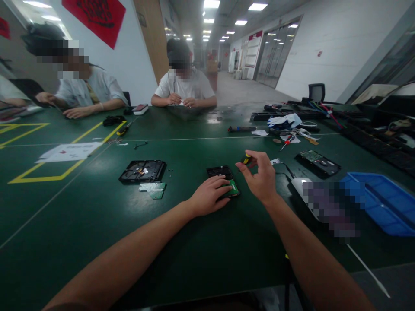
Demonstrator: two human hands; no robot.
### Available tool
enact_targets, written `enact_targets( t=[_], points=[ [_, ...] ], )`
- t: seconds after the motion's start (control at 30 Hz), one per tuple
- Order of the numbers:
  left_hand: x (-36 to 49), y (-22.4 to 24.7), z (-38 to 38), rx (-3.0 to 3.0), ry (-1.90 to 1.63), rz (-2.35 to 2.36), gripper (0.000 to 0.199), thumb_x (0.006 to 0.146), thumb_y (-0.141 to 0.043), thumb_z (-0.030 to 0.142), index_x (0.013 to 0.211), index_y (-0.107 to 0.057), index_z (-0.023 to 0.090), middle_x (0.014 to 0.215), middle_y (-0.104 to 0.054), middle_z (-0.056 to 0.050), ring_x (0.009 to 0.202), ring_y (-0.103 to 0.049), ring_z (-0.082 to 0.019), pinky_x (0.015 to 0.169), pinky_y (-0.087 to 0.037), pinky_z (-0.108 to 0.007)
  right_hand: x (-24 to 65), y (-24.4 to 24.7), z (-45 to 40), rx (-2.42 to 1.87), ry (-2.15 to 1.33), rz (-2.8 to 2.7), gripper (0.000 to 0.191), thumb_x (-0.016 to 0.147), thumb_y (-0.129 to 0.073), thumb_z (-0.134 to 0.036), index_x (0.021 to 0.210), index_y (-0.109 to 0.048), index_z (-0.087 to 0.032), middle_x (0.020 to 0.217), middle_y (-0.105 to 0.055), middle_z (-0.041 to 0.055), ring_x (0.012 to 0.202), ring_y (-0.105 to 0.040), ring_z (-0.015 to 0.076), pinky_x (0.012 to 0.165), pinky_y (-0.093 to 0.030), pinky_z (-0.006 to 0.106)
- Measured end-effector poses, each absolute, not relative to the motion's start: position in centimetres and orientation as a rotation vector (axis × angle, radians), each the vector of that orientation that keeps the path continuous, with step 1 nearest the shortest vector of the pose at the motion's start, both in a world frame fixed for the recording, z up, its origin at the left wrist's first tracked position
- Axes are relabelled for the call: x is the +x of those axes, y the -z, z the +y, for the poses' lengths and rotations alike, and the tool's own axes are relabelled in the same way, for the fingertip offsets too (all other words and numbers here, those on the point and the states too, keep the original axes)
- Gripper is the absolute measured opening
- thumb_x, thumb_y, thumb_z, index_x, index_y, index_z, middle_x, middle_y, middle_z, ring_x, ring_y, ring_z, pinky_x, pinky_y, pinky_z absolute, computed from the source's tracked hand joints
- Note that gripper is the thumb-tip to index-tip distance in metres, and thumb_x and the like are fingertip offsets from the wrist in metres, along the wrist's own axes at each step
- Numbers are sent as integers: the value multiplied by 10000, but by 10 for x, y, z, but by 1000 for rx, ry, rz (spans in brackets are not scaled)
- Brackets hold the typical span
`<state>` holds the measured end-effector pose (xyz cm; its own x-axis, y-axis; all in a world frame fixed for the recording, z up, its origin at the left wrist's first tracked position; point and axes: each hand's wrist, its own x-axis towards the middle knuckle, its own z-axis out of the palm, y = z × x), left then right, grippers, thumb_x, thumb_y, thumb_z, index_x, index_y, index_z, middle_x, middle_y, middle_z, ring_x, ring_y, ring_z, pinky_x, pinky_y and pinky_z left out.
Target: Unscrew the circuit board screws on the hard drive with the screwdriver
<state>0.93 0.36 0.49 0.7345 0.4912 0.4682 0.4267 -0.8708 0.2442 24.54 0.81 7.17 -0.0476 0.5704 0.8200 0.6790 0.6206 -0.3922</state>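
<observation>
A small hard drive [219, 171] with a green circuit board [234, 188] lies on the table. My left hand [212, 196] rests on it with its fingers stretched out, hiding part of it. Just to the right, my right hand [261, 175] pinches a screwdriver [247, 159] by its yellow and black handle, raised beside the drive. The screwdriver's shaft and tip are hard to make out. Left of my hands sit a larger black hard drive [142, 171] and a loose green circuit board [154, 190], with a few tiny bits like screws nearby.
On the right are another hard drive [317, 163], a blue tray [382, 203] and a pale device [301, 190] with a cable. A red screwdriver [287, 141] and gloves [285, 122] lie farther back. Two people [184, 88] sit across the green table [181, 259]; papers [68, 152] lie left.
</observation>
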Motion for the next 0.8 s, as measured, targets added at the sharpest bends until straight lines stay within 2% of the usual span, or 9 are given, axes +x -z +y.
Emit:
enact_targets(
  t=[0.13, 0.33, 0.53, 0.8],
  points=[
    [9, -6, 4, 2822, -794, 749, 417, 1045, -639, 391, 1418, -642, 206, 1465, -652, -129, 1497, -532, -355, 1239, -474, -582, 246, -73, 9, -994, 115, -1747, 352, 1028, -697, -324, 1373, -630, -321, 1210, -710, 89, 1041, -703, 275, 866, -634, 472],
    [9, -6, 3, 2824, -812, 752, 407, 1039, -648, 380, 1406, -646, 203, 1464, -655, -130, 1489, -539, -357, 1230, -483, -579, 245, -64, 10, -980, -71, -1783, 456, 1093, -526, -247, 1541, -526, -333, 1397, -709, 93, 1136, -743, 270, 1010, -627, 529],
    [10, -6, 2, 2824, -816, 754, 400, 1032, -658, 370, 1398, -653, 207, 1463, -656, -130, 1494, -535, -357, 1241, -473, -577, 243, -62, 12, -939, -43, -1753, 470, 1037, -668, -271, 1493, -576, -337, 1333, -711, 90, 1111, -744, 268, 942, -670, 489],
    [9, -6, 3, 2827, -809, 744, 409, 1035, -654, 375, 1404, -650, 196, 1456, -659, -135, 1492, -536, -352, 1239, -474, -567, 244, -60, 14, -924, -52, -1729, 462, 1031, -682, -252, 1474, -593, -344, 1332, -702, 85, 1102, -747, 255, 931, -685, 476]
  ],
)
